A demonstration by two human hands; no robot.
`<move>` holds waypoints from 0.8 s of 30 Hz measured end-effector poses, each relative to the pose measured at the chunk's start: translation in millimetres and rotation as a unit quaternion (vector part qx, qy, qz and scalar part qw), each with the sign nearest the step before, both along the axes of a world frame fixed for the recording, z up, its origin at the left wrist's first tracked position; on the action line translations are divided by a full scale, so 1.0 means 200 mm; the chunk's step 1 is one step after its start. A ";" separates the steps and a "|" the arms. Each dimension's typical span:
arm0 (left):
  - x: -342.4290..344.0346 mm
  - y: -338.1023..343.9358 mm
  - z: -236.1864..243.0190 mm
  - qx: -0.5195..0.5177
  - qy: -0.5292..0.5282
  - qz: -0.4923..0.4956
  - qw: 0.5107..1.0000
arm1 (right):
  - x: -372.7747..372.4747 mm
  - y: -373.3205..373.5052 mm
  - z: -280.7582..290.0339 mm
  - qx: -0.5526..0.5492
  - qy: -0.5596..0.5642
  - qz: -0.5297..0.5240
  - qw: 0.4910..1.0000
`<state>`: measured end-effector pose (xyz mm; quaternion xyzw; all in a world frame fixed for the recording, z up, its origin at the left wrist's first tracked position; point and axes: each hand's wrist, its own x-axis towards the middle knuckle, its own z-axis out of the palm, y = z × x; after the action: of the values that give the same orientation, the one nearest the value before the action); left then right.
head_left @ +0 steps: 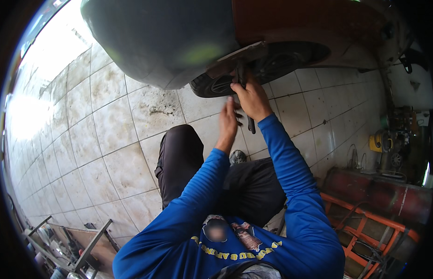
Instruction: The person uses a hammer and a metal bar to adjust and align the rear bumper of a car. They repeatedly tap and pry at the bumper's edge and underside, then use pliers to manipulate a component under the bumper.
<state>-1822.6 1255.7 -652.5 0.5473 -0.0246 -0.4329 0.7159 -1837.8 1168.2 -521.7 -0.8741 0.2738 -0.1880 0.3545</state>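
My right hand (253, 100) is wrapped round a dark metal tool (251, 124), its handle hanging below the fist. The tool's upper part rises to a brownish flat piece of panel (226, 63) at the car's wheel arch; its jaw end is too dark to make out. Just left of that fist, my left hand (229, 122) is raised with its fingers stretched and slightly smeared, holding nothing. Behind both hands is the car's wheel (209, 86) with its black tyre, partly covered by the panel piece. The car body (170, 42) is grey on the left and reddish on the right.
A tiled floor (119, 125) with dirt and debris surrounds my bent legs. At lower left stands a metal-framed rack (93, 246). To the right are an orange metal frame (356, 228), a dark red cylinder (384, 195) and a yellow piece of equipment (377, 142).
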 end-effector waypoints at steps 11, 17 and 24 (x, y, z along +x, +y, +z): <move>0.59 0.29 0.61 -0.172 -0.309 0.164 0.921 | 0.01 -0.07 -0.12 0.150 -0.040 0.005 0.988; 0.62 0.78 0.35 -0.170 -0.279 0.185 0.927 | -0.02 -0.09 -0.11 0.126 0.005 -0.015 0.992; 0.34 1.05 0.14 -0.019 -0.189 0.034 0.981 | 0.01 -0.04 -0.14 0.198 -0.010 -0.071 0.978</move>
<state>-1755.4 1466.6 -625.1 0.6058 -0.1492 -0.2965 0.7231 -1835.1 1160.7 -549.2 -0.7630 0.3631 -0.1638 0.5091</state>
